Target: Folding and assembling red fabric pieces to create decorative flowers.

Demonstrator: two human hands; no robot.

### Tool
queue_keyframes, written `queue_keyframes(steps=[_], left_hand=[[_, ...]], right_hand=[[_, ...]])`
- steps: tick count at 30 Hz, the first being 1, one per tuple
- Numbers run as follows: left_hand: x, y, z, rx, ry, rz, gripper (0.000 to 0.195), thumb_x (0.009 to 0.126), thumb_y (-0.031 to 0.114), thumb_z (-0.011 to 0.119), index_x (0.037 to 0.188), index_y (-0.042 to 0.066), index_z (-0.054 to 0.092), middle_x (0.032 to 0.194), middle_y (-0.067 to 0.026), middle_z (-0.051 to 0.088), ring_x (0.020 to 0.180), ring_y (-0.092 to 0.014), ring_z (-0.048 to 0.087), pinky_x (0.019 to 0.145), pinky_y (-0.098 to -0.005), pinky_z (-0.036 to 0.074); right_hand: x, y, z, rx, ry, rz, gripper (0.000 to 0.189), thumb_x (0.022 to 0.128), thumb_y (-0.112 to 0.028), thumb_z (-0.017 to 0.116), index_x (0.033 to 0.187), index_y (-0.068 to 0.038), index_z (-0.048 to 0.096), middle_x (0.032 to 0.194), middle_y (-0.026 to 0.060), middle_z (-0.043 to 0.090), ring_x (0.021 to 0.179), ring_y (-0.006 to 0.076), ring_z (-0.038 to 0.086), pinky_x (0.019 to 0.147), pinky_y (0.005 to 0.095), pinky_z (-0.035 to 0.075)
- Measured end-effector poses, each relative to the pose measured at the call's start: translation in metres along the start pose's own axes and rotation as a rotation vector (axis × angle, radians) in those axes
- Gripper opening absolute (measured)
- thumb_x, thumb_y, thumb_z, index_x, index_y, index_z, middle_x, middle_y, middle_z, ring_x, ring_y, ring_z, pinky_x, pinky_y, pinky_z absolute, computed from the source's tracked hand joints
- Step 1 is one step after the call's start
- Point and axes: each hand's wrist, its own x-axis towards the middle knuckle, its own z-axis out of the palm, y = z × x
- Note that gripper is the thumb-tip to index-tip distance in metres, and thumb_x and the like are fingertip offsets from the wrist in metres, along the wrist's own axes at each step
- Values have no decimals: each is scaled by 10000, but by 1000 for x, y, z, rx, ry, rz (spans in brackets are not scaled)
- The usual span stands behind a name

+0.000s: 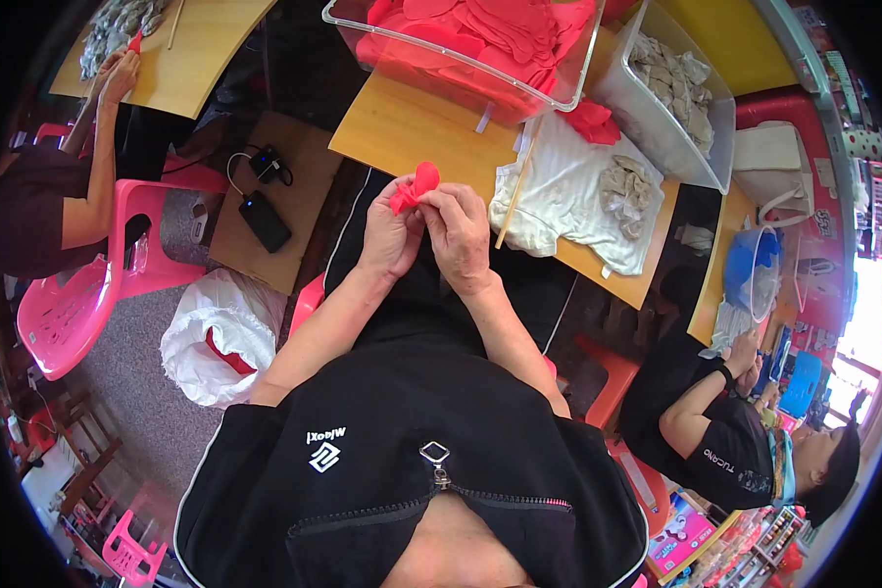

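Before my chest, both hands are on a small gathered red fabric piece [411, 189]. My left hand [391, 234] pinches its bunched lower part, and a rounded lobe stands up above the fingers. With thumb and bent fingers, my right hand [457, 231] grips the same piece from the right side. The fingers hide part of it. Beyond my hands, a clear plastic bin [456, 50] holds many flat red fabric pieces [485, 26]. On the wooden table [404, 121], to the right, lies a white cloth [551, 198] with a wooden stick [520, 184] and a bundle of greyish, crumpled pieces [626, 192].
A second plastic bin [713, 147] holds greyish bundles. Co-workers sit left [44, 198] and right [713, 434]; the left one holds something red. Near my left are a pink chair [73, 316], a white woven sack [217, 345] and a cardboard sheet [294, 176] bearing a power bank [264, 220].
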Motion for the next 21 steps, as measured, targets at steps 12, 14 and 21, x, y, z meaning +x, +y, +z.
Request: queue_keyframes(steps=[12, 14, 21], left_hand=[[5, 13, -5, 50, -5, -180, 165, 908, 153, 603, 1026, 39, 614, 947, -27, 639, 838, -97, 612, 767, -232, 508], [5, 10, -7, 57, 22, -155, 156, 906, 148, 601, 1014, 36, 617, 937, -32, 641, 827, -102, 614, 755, -234, 510], [-1, 2, -1, 88, 85, -58, 157, 879, 25, 619, 1029, -20, 624, 937, -73, 658, 872, -143, 633, 797, -263, 529]], right_hand=[[-2, -4, -2, 42, 17, 55, 208, 718, -34, 733, 905, -64, 648, 892, 75, 607, 829, 263, 596, 733, 352, 464], [-3, -7, -3, 63, 19, 89, 202, 733, -21, 729, 918, -57, 656, 904, 80, 609, 839, 250, 596, 730, 334, 474], [-5, -4, -2, 70, 26, 190, 147, 781, -18, 708, 918, -16, 655, 904, 88, 615, 799, 209, 604, 724, 276, 481]])
